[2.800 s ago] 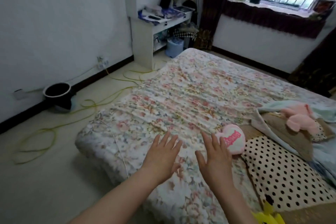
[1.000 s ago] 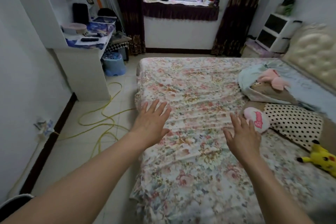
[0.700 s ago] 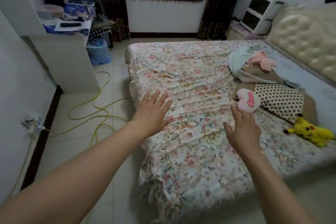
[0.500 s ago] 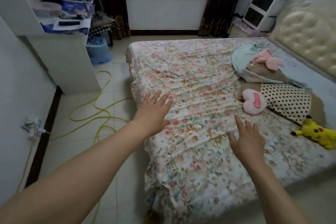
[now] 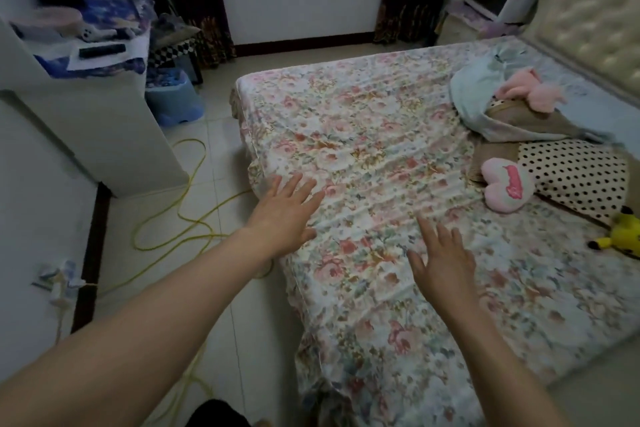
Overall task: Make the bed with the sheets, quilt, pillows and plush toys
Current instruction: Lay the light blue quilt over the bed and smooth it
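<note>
Head view: your left hand [image 5: 284, 215] is released, fingers straight and spread, palm down, at the near left edge of the bed, over the floral cover [image 5: 363, 149]. Your right hand [image 5: 441, 260] is likewise released, fingers splayed and palm down, further in over the same cover, and it grasps nothing. Whether either palm actually presses the fabric cannot be told from this angle. The floral cover lies spread across most of the mattress, rippled in cross-wise creases ahead of both hands, with its near corner hanging down over the foot of the bed. A pink heart plush [image 5: 507, 187] lies on the cover to the right of your right hand, well apart from it and touching the polka-dot pillow [image 5: 575, 173]. A yellow plush toy [image 5: 623, 236] lies at the right edge of the frame, just beside that pillow and partly cut off. Further back, a light blue cloth [image 5: 474, 97] is bunched round a brown pillow [image 5: 526, 120], with a pink plush toy [image 5: 530, 92] on top, near the padded headboard [image 5: 588, 28]. On the floor to the left, a yellow cable [image 5: 187, 218] lies in loops beside a white desk unit [image 5: 104, 135], and a blue stool [image 5: 175, 100] stands behind it
</note>
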Demonstrator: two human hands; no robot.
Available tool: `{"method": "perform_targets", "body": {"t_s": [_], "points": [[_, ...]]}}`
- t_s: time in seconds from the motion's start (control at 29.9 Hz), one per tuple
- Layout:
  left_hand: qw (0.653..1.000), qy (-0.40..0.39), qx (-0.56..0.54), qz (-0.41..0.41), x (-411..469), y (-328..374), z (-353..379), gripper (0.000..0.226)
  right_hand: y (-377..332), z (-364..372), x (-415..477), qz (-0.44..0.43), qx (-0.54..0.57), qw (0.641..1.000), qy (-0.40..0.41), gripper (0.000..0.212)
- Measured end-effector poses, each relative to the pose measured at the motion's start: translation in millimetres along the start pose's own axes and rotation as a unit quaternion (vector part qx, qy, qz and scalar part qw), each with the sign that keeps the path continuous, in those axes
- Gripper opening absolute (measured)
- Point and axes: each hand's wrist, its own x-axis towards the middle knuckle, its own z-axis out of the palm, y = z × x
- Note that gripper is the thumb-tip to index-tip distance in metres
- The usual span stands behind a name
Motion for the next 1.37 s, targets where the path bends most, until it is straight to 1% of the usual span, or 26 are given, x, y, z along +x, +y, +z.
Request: {"method": "perform_targets", "body": {"t_s": [0.1,0.27,0.3,0.33,0.4,0.47,0.54,0.7,0.77,0.8,0.84,0.87,0.9,0.94,0.97,1.0,1.04,1.1,1.14,1.17,1.2,1.24,1.27,1.31,1.34,1.37], "points": [[0.998,-0.016,0.013,0.063,26.5,-5.0,19.0,0.081,0.7,13.6,-3.3,0.015,-0.004,1.0,-0.008,0.065],[0.961,-0.073,0.055,0.26,99.4,19.4,67.9,0.084,7.5,47.7,-31.4,0.14,0.026,0.99,-0.013,0.064],[0.959,-0.082,0.064,0.265,94.8,17.2,73.8,0.083,-0.4,53.6,-36.2,0.132,0.034,0.991,-0.011,0.064],[0.94,-0.088,0.066,0.323,110.5,34.3,87.1,0.084,1.5,65.4,-50.2,0.18,0.043,0.983,-0.009,0.063],[0.914,-0.088,0.075,0.389,119.5,58.9,107.2,0.083,-2.7,86.1,-70.4,0.238,0.074,0.968,-0.013,0.059],[0.892,-0.105,0.076,0.433,118.1,84.2,116.5,0.081,-9.8,109.8,-95.0,0.284,0.083,0.955,-0.027,0.058],[0.876,-0.11,0.076,0.463,112.7,102.5,126.8,0.08,-16.1,125.9,-113.2,0.307,0.074,0.949,-0.006,0.062],[0.872,-0.082,0.059,0.48,106.8,118.0,154.9,0.079,-21.4,146.8,-138.7,0.333,0.098,0.938,0.025,0.067],[0.877,-0.052,0.056,0.475,111.8,114.6,170.6,0.078,-19.8,156.2,-139.0,0.325,0.065,0.943,0.034,0.071],[0.881,-0.039,0.054,0.469,119.2,109.7,180.9,0.078,-18.1,162.2,-134.9,0.343,0.061,0.936,0.049,0.075],[0.877,-0.056,0.062,0.474,132.2,107.5,186.8,0.08,-11.2,169.0,-127.1,0.366,0.086,0.925,0.053,0.079],[0.88,-0.075,0.054,0.466,130.3,102.5,186.8,0.081,-9.6,175.2,-129.4,0.394,0.11,0.912,0.027,0.082],[0.883,-0.047,0.054,0.464,144.1,101.5,197.8,0.082,-2.9,193.0,-118.8,0.418,0.116,0.901,0.024,0.085],[0.884,-0.059,0.058,0.461,166.1,104.7,219.3,0.081,3.5,213.3,-104.5,0.426,0.119,0.896,0.022,0.085],[0.893,-0.035,0.046,0.447,172.4,110.3,220.2,0.077,9.2,226.8,-92.2,0.432,0.133,0.891,0.032,0.082],[0.887,-0.047,0.037,0.457,192.3,108.6,250.0,0.071,9.5,236.2,-82.6,0.432,0.148,0.889,0.027,0.072],[0.878,-0.033,0.085,0.471,223.8,121.1,302.4,0.065,25.4,258.4,-67.2,0.425,0.099,0.898,0.054,0.061],[0.852,-0.051,0.105,0.511,228.2,116.9,354.7,0.064,34.4,276.2,-57.4,0.426,0.081,0.898,0.074,0.057],[0.834,-0.079,0.109,0.536,234.0,123.1,370.2,0.066,41.3,288.8,-52.7,0.445,0.091,0.888,0.064,0.056],[0.828,-0.07,0.115,0.544,237.0,138.6,370.2,0.064,49.9,301.1,-48.4,0.467,0.073,0.878,0.079,0.055],[0.818,-0.018,0.085,0.568,234.2,156.7,360.0,0.057,58.1,310.3,-44.1,0.49,0.042,0.866,0.093,0.053],[0.819,-0.027,0.052,0.571,232.3,186.1,345.3,0.047,73.2,321.0,-42.1,0.517,0.054,0.849,0.095,0.052],[0.797,-0.067,-0.012,0.6,223.4,201.6,334.1,0.037,84.3,323.1,-38.2,0.54,0.068,0.833,0.1,0.05],[0.795,-0.072,-0.08,0.597,212.4,224.4,329.7,0.033,95.3,328.2,-40.9,0.552,0.07,0.826,0.091,0.045],[0.791,-0.097,-0.114,0.593,207.3,244.3,356.9,0.038,105.0,334.4,-48.1,0.558,0.045,0.822,0.104,0.037],[0.811,-0.087,-0.126,0.565,202.2,253.8,354.7,0.042,113.9,328.2,-43.6,0.559,0.05,0.821,0.11,0.037]]}}
